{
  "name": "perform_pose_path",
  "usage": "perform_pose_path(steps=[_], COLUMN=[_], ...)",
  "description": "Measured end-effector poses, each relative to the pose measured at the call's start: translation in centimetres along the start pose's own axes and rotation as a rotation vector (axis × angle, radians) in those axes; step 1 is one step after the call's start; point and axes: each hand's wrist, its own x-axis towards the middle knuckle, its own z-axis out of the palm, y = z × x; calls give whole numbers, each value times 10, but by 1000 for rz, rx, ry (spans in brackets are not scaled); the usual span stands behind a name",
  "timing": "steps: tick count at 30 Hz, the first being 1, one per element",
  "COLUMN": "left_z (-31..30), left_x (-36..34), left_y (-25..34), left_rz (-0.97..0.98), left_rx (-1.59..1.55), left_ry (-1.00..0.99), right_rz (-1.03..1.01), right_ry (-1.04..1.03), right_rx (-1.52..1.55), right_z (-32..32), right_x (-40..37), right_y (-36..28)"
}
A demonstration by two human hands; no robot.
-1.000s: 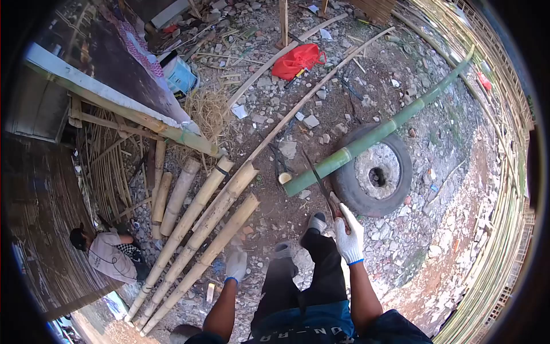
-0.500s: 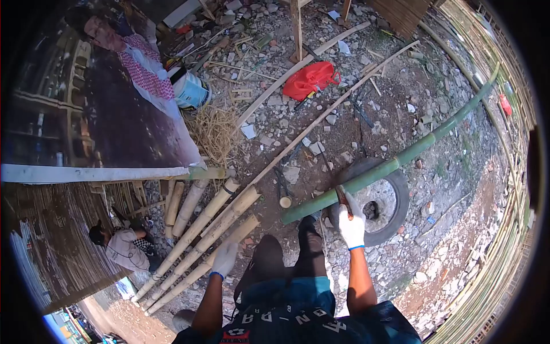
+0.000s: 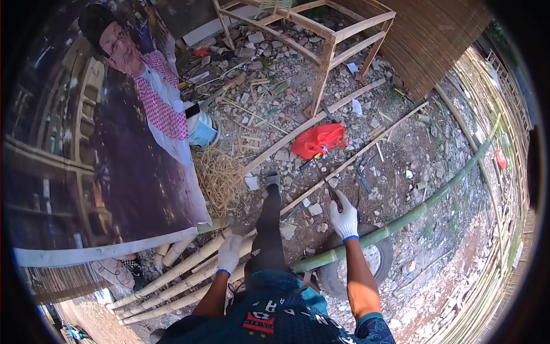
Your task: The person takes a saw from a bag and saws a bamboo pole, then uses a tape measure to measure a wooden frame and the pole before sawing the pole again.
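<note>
Rubble ground lies beneath the right grip, closed on a knife pointing forward, hard to make out; behind, green bamboo is partly hidden by the arm. Left grip: its state I cannot tell.

Gloved hands apart, right curled shut.

White capital letters run across the near dark shirt; single ones such as A and N can be made out, but no whole word. The shirt's red patch has small lettering too unclear to read. On the far-left bucket, the blue label's print is illegible.
</note>
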Motion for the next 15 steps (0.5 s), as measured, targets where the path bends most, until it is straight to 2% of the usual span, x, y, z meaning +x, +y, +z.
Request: perform_pose_path(steps=[1, 2, 5, 6, 8, 9, 11, 13, 15], left_z=[15, 16, 37, 33, 7, -1, -26, -59, -88], left_x=[43, 80, 220, 255, 314, 330, 357, 364, 364], left_y=[-19, 7, 82, 110, 170, 173, 177, 158, 146], left_rz=[-4, 19, 73, 43, 202, 190, -16, 3, 117], left_rx=[-33, -49, -210, -213, -82, -80, -588, -576, -242], left_ry=[27, -36, -213, -223, -110, -106, -110, -146, -99], right_rz=[5, 117, 173, 238, 270, 278, 342, 405, 510], right_ry=[16, -32, 43, 19, 1, 31, 5, -2, 69], right_rx=[-58, -74, -271, -343, -427, -491, -546, -573, -492], right_z=[20, 32, 92, 107, 131, 140, 151, 158, 161], right_x=[21, 44, 113, 131, 160, 178, 206, 227, 248], right_y=[8, -6, 12, 17, 29, 32, 38, 44, 40])
